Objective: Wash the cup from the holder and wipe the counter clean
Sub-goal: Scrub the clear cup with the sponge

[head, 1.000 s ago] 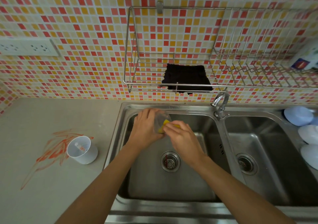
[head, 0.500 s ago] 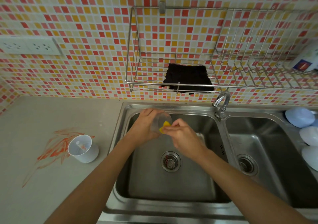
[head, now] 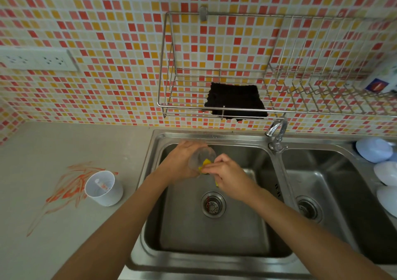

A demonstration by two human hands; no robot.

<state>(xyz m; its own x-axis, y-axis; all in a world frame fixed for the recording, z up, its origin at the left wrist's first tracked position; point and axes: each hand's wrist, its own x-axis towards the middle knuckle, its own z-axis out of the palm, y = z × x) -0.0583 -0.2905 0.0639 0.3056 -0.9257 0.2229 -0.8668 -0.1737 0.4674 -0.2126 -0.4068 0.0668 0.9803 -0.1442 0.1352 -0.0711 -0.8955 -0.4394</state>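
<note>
I see the left hand [head: 180, 161] wrapped around a clear plastic cup [head: 203, 158], tilted, over the left steel sink basin [head: 214, 241]. Right hand [head: 229, 175] pinches a yellow sponge [head: 205, 164] at the cup's mouth (partly inside). Left of both hands, a white cylindrical holder [head: 104, 188] stands on orange smears [head: 68, 185] across the grey counter [head: 53, 146].

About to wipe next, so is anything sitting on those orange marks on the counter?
Yes. The white holder stands on the right edge of the orange smears on the counter; nothing else visible covers them.
</note>
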